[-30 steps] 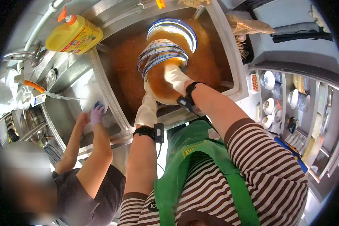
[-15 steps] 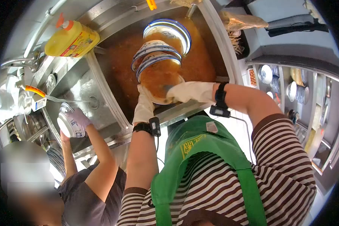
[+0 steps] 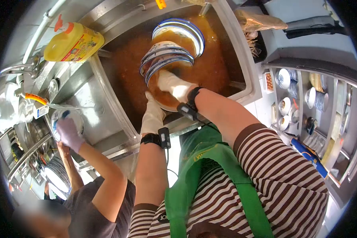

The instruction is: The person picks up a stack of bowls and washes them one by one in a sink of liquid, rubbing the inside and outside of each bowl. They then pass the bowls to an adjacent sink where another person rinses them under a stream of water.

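Observation:
In a metal sink [image 3: 234, 43] of murky brown water, my white-gloved left hand [image 3: 152, 115] grips the near-left rim of a bowl [image 3: 168, 108] that is partly under water. My right hand [image 3: 172, 84], gloved too, reaches inside that bowl. Its fingertips are under the water, so what they hold is hidden. Just beyond, several patterned bowls [image 3: 166, 59] lean in an overlapping row. Behind those, more blue-rimmed bowls [image 3: 196, 35] stand tilted, partly submerged.
On the left a co-worker's purple-gloved hand [image 3: 69, 133] is at a bowl [image 3: 78, 119] over a second sink [image 3: 111, 105]. A yellow soap bottle [image 3: 75, 43] stands on the ledge. Shelves with dishes [image 3: 309, 97] are at the right.
My right hand has moved left from the bowl's right rim to its inside. My left hand has stayed at the rim. The co-worker's bowl has turned, with the gloved hand now over it.

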The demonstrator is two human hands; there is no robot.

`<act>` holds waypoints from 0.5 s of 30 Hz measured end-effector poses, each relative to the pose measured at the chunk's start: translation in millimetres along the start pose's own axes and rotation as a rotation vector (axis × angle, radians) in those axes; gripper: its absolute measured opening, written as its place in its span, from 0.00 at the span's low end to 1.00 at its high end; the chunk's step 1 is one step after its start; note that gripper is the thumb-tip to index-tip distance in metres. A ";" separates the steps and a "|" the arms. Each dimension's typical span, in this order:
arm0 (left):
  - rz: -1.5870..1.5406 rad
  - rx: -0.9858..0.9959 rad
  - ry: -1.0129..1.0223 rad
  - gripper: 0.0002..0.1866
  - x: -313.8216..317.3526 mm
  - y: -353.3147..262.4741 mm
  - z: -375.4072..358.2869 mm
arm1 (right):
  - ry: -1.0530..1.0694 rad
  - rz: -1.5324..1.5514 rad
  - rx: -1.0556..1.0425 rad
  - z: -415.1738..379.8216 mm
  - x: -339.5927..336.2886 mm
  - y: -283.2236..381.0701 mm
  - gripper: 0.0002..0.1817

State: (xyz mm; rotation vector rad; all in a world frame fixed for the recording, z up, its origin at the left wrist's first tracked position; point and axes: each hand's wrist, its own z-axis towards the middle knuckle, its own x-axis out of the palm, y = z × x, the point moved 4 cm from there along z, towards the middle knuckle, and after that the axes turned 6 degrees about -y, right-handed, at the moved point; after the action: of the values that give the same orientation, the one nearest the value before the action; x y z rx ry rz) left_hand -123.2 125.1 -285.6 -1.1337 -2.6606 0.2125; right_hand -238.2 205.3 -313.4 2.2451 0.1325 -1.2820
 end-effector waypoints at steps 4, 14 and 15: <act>-0.054 -0.005 0.085 0.44 0.5 -2.9 1.8 | 0.182 0.484 0.133 -78.2 -40.2 35.5 0.21; 0.114 0.031 -0.147 0.42 5.3 -8.9 -31.9 | 0.238 0.182 0.136 -82.1 -38.4 -80.0 0.12; 0.308 0.244 -0.171 0.34 -4.4 -16.1 -25.9 | 0.195 0.334 0.288 -63.1 -17.9 -89.2 0.12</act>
State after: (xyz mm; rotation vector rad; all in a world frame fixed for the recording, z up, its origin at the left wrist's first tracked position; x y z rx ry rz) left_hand -124.2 111.9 -257.8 -1.4915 -2.4948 0.6975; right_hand -229.9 315.7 -310.1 2.4980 -0.3644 -0.9512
